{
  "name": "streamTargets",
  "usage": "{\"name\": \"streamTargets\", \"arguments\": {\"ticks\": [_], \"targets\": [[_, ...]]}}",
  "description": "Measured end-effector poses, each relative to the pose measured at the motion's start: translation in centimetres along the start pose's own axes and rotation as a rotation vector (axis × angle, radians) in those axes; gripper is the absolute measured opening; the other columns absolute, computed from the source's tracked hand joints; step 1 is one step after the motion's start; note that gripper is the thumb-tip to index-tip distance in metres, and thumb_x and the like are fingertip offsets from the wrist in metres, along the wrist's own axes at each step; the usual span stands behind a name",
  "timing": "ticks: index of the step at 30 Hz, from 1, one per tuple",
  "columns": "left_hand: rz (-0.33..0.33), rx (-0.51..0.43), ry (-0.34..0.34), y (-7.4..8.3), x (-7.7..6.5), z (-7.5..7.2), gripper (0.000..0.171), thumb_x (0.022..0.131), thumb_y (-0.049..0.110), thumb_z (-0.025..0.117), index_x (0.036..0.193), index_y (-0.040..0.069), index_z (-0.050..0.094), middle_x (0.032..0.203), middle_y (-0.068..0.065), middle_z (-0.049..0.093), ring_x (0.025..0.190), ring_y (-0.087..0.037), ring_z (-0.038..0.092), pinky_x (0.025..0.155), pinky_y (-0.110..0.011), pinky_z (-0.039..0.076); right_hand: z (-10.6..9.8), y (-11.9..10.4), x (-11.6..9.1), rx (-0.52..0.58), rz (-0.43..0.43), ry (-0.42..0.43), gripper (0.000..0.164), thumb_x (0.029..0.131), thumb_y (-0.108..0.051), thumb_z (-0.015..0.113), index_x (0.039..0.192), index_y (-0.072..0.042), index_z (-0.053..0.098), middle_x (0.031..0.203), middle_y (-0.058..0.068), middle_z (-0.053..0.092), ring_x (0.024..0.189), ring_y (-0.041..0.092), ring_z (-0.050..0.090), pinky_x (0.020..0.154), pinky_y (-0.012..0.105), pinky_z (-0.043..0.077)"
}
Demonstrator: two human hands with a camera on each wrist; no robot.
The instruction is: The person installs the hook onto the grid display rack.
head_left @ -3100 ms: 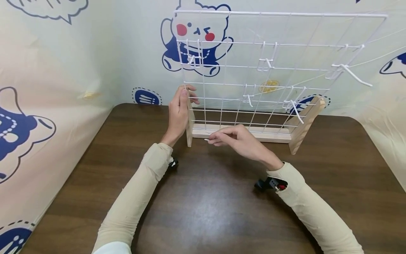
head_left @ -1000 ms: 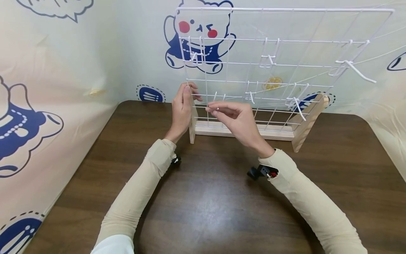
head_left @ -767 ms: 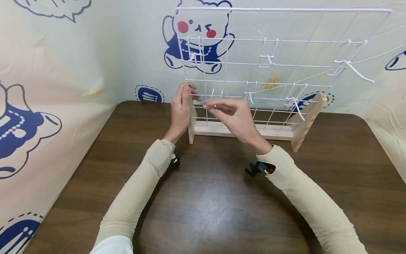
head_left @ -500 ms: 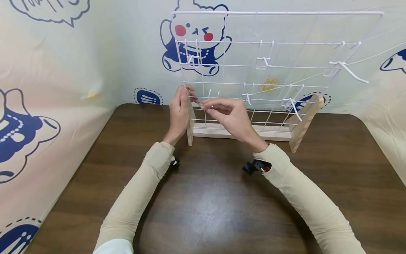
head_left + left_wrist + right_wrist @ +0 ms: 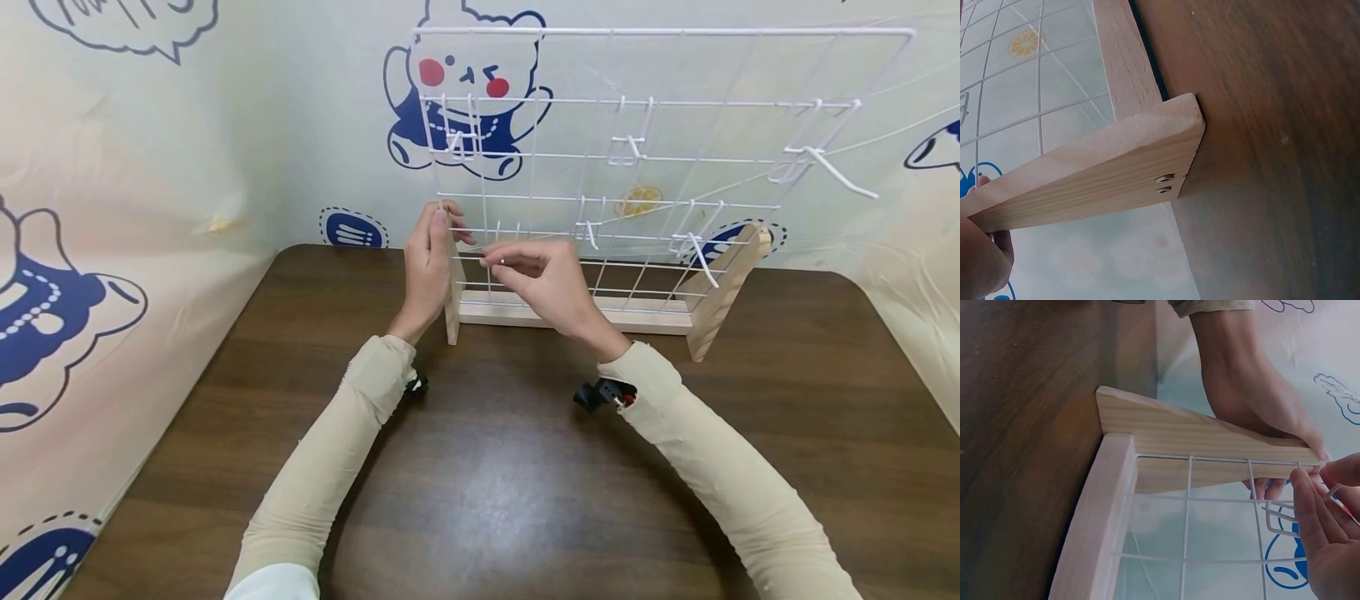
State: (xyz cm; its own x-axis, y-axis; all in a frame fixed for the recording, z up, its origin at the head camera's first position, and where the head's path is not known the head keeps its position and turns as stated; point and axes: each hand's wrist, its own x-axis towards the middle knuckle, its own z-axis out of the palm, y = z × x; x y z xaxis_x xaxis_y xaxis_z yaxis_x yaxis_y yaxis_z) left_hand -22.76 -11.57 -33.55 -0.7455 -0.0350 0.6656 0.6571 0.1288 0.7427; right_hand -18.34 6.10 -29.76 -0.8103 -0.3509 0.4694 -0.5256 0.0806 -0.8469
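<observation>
A white wire grid rack (image 5: 660, 32) stands on the table in a pale wooden frame. My left hand (image 5: 427, 271) grips the frame's left side panel (image 5: 1085, 169) near its upper end, with thumb in front and fingers behind. At the lower left of the grid, my right hand (image 5: 551, 279) pinches a white wire hook (image 5: 1275, 520) between thumb and fingers. In the head view the hook's two upper prongs show above the fingers, by a horizontal wire, and its tip shows between them. Whether the prongs sit over that wire I cannot tell.
Several similar hooks hang on the grid, among them an upper left hook (image 5: 459, 140), a middle hook (image 5: 630, 148) and a long right hook (image 5: 836, 172). The frame's base bar (image 5: 495, 313) rests on the brown table (image 5: 480, 475). A printed curtain (image 5: 322, 100) hangs behind.
My right hand has risen with the hook from in front of the base bar to the lower left grid. Over the last half second it has lowered slightly. My left hand keeps its grip.
</observation>
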Motion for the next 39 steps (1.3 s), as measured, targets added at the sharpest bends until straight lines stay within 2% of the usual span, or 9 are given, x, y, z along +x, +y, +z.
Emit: {"name": "streamTargets", "arguments": {"ticks": [6, 12, 18, 22, 26, 31, 33, 39], "targets": [[-0.008, 0.006, 0.001, 0.2, -0.1, 0.1, 0.029, 0.108, 0.009, 0.032, 0.11, -0.011, 0.053, 0.096, -0.032, 0.059, 0.087, -0.048, 0.063, 0.087, -0.055, 0.052, 0.1, 0.4, -0.6, -0.025, 0.029, -0.009, 0.013, 0.091, 0.005, 0.066, 0.1, 0.009, 0.074, 0.112, 0.022, 0.071, 0.106, 0.032, 0.069, 0.092, 0.04, 0.057], [-0.025, 0.02, 0.001, 0.1, -0.2, -0.1, 0.03, 0.108, 0.01, 0.032, 0.111, -0.011, 0.053, 0.098, -0.032, 0.059, 0.088, -0.047, 0.063, 0.088, -0.054, 0.052, 0.2, 0.9, -1.3, -0.006, 0.049, -0.009, 0.016, 0.089, 0.009, 0.065, 0.103, 0.009, 0.073, 0.12, 0.023, 0.067, 0.114, 0.036, 0.064, 0.096, 0.046, 0.054], [-0.028, 0.019, -0.009, 0.1, -0.1, -0.1, 0.03, 0.109, 0.011, 0.032, 0.112, -0.01, 0.053, 0.099, -0.032, 0.058, 0.089, -0.047, 0.063, 0.09, -0.051, 0.052, -0.4, 0.9, -1.7, 0.004, 0.063, -0.101, 0.025, 0.089, 0.01, 0.064, 0.113, 0.008, 0.069, 0.134, 0.022, 0.06, 0.119, 0.034, 0.06, 0.098, 0.054, 0.051], [-0.026, 0.021, -0.008, 0.2, -0.1, 0.0, 0.029, 0.109, 0.01, 0.032, 0.112, -0.01, 0.053, 0.099, -0.032, 0.058, 0.089, -0.046, 0.063, 0.09, -0.051, 0.052, -1.0, 1.0, -1.9, 0.02, 0.059, -0.172, 0.029, 0.092, 0.005, 0.064, 0.12, 0.007, 0.066, 0.142, 0.02, 0.054, 0.121, 0.038, 0.059, 0.101, 0.057, 0.048], [-0.006, 0.014, -0.005, 0.3, 0.0, 0.1, 0.029, 0.108, 0.008, 0.032, 0.111, -0.011, 0.053, 0.097, -0.033, 0.058, 0.087, -0.048, 0.063, 0.089, -0.051, 0.052, -1.4, 1.8, -2.1, 0.041, 0.071, -0.201, 0.035, 0.094, 0.002, 0.063, 0.129, 0.004, 0.062, 0.147, 0.015, 0.05, 0.117, 0.04, 0.062, 0.101, 0.052, 0.05], [0.009, 0.008, -0.011, 0.3, 0.1, 0.2, 0.029, 0.108, 0.008, 0.032, 0.111, -0.012, 0.053, 0.097, -0.033, 0.058, 0.086, -0.048, 0.063, 0.087, -0.054, 0.052, -1.7, 3.4, -2.2, 0.047, 0.051, -0.19, 0.043, 0.095, 0.0, 0.063, 0.136, -0.007, 0.06, 0.146, 0.001, 0.053, 0.11, 0.028, 0.068, 0.092, 0.038, 0.056], [-0.001, 0.008, -0.014, 0.2, 0.1, 0.2, 0.029, 0.108, 0.009, 0.032, 0.111, -0.011, 0.053, 0.097, -0.032, 0.058, 0.086, -0.047, 0.063, 0.087, -0.053, 0.052, -1.8, 3.4, -2.4, 0.041, 0.032, -0.194, 0.044, 0.094, 0.001, 0.063, 0.137, -0.01, 0.06, 0.146, 0.001, 0.054, 0.107, 0.024, 0.069, 0.088, 0.034, 0.058], [-0.021, -0.001, -0.022, 0.0, 0.0, -0.1, 0.029, 0.108, 0.01, 0.033, 0.111, -0.011, 0.053, 0.098, -0.033, 0.058, 0.086, -0.047, 0.063, 0.085, -0.054, 0.053, -2.1, 2.4, -3.6, 0.004, -0.019, -0.18, 0.043, 0.094, 0.001, 0.063, 0.135, -0.012, 0.061, 0.14, -0.001, 0.058, 0.099, 0.02, 0.072, 0.083, 0.032, 0.058]]}}
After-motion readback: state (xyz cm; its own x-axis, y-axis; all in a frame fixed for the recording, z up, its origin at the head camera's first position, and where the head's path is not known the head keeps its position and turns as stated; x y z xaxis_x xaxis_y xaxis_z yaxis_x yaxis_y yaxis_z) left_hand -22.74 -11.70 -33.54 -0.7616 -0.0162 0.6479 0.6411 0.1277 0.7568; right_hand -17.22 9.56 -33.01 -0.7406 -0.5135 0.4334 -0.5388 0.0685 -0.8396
